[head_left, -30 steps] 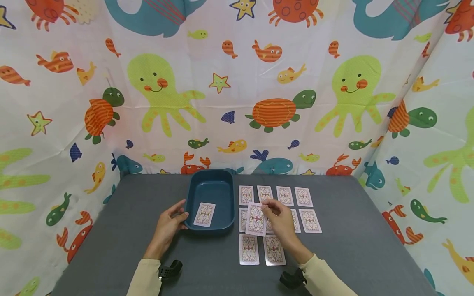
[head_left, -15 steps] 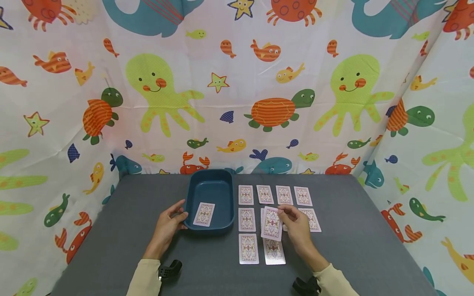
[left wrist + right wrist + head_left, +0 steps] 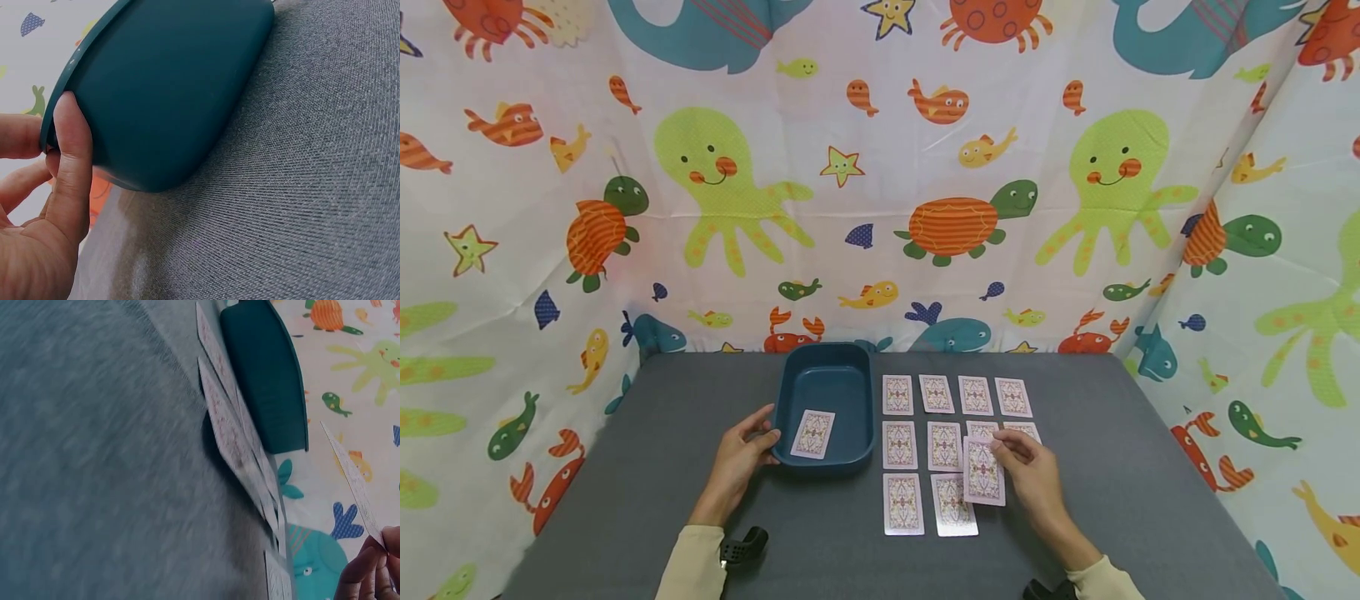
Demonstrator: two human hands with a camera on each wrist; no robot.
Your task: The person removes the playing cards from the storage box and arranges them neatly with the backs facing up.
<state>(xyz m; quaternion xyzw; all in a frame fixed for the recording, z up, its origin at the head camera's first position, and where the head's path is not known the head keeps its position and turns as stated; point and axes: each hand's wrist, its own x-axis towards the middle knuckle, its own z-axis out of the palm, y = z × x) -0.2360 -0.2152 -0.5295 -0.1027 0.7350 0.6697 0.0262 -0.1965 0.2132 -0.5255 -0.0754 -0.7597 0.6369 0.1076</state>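
My left hand [image 3: 739,454] pinches the near-left rim of a dark blue plastic tray [image 3: 835,392], thumb outside the wall in the left wrist view. One playing card [image 3: 812,434], patterned back up, lies inside the tray. In my right hand [image 3: 1036,479] a playing card [image 3: 983,475] is pinched by its upper right edge, raised above the table in the right wrist view. Rows of back-up playing cards lie right of the tray, including a card [image 3: 903,504] at the near left and a card [image 3: 944,447] in the middle row. The held card partly covers others in the head view.
The cards rest on a grey cloth-covered table [image 3: 820,542]. Behind it and along both sides hangs a white curtain [image 3: 880,150] printed with sea animals. A card [image 3: 1014,398] marks the far right end of the back row.
My right hand has moved right and nearer the person with the pinched card, uncovering cards in the middle row. My left hand stays at the tray rim.
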